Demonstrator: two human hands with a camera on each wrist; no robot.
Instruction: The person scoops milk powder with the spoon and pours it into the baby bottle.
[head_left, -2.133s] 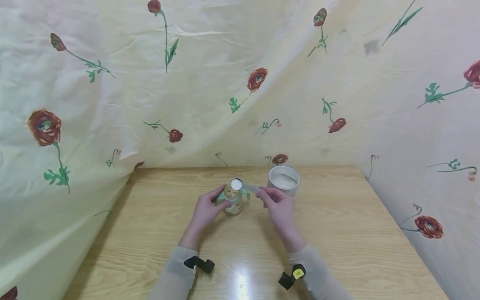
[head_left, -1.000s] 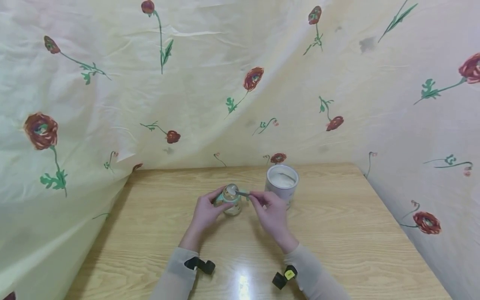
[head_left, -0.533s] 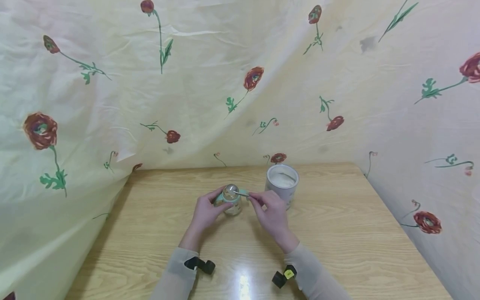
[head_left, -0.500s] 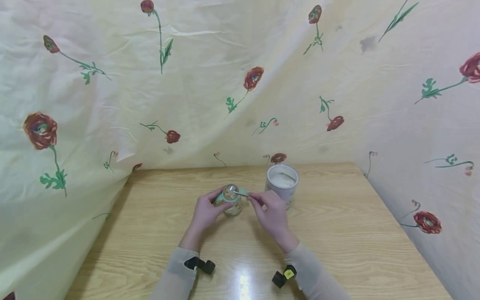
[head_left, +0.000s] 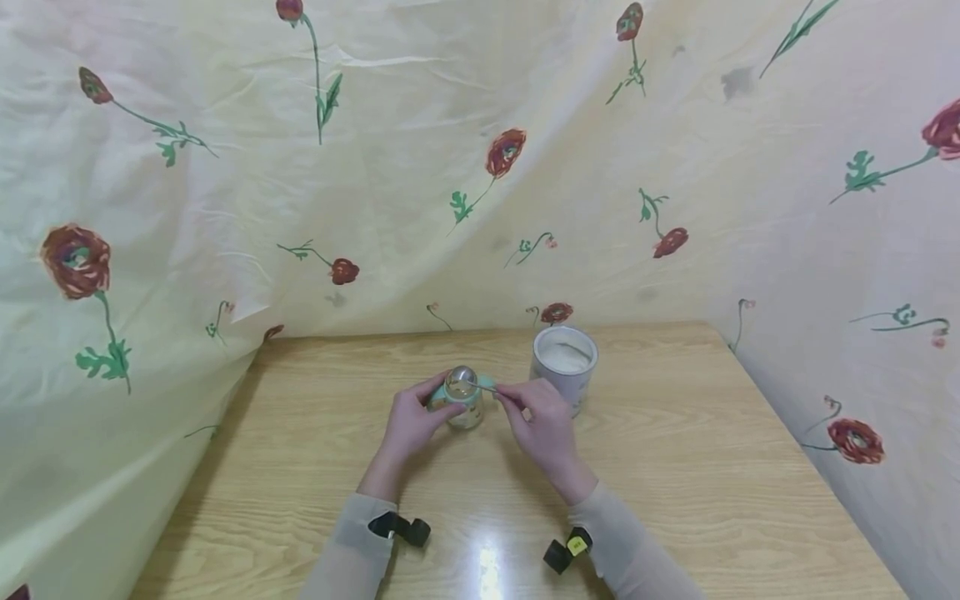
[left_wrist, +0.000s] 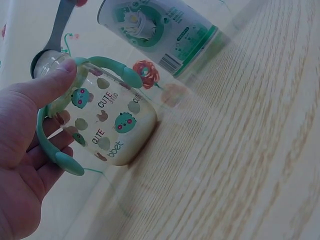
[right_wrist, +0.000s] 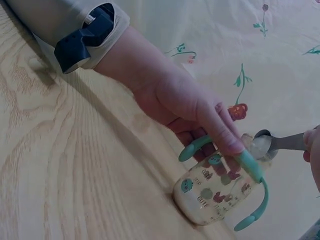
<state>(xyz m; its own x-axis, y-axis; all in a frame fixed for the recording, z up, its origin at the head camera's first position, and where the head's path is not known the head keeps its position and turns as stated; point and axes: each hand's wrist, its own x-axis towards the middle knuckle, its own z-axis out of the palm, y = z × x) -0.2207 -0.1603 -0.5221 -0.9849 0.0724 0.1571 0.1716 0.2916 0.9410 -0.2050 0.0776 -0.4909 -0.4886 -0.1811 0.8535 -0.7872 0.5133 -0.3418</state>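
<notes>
Flowered cloth [head_left: 405, 158] backs and flanks a wood-grain table [head_left: 690, 458] — white glare [head_left: 489, 571] on top

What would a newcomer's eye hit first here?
Likely the red flowers on the pale cloth behind the table. Then, on the table, the clear bottle with mint-green handles gripped by the left hand, the scoop that the right hand holds at its mouth, and the open white can standing beyond the right hand.

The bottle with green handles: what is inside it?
Inside the bottle, a pale layer shows at the bottom. The scoop has its bowl at the mouth. The left hand and printed pictures cover parts of the wall; what lies behind them cannot be seen.
</notes>
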